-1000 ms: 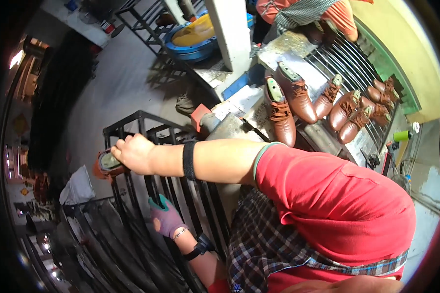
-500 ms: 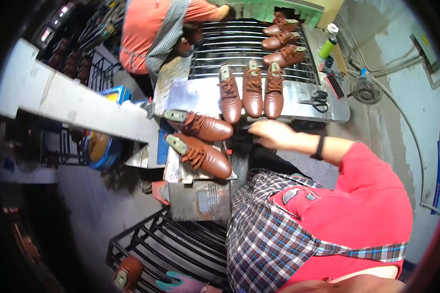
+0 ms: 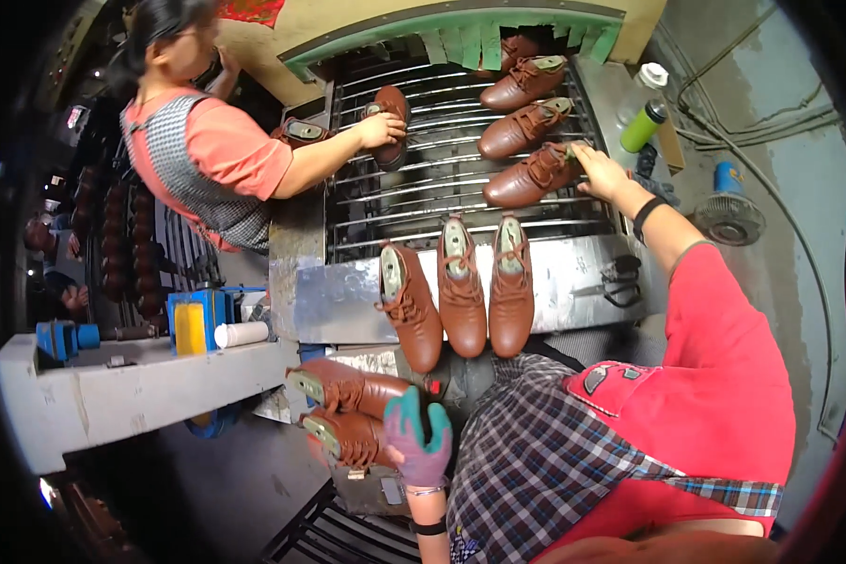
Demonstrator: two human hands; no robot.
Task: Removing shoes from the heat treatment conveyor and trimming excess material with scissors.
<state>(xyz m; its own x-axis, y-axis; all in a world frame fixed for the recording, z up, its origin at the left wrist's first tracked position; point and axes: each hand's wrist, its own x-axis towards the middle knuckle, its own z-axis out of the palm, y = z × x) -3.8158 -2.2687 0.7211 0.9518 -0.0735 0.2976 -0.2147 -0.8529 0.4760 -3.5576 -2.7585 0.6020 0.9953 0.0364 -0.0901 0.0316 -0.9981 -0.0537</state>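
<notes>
My right hand point(image 3: 602, 172) is at the heel of a brown lace-up shoe point(image 3: 522, 180), its fingers closed on the collar. That shoe lies sideways on a bed of metal rods point(image 3: 423, 199), toe to the left. My left hand point(image 3: 417, 440), in a pink and green glove, has its fingers apart beside the toes of two brown shoes, an upper one point(image 3: 348, 387) and a lower one point(image 3: 348, 437). Whether the glove touches them I cannot tell. Between my hands, three more brown shoes point(image 3: 462, 299) stand in a row on the metal ledge point(image 3: 573, 305), toes toward me.
Across the rods, a co-worker's hand point(image 3: 383, 130) is on another brown shoe point(image 3: 390, 101). More shoes lie near the green flap curtain point(image 3: 461, 42). At right are a green bottle point(image 3: 641, 127), black scissors point(image 3: 620, 280) and a small fan point(image 3: 729, 214). A black rack point(image 3: 334, 531) sits low.
My view has shifted. My right hand has gone from near the row's toes to a shoe on the rods. My left hand has risen from the black rack. The co-worker now handles a shoe.
</notes>
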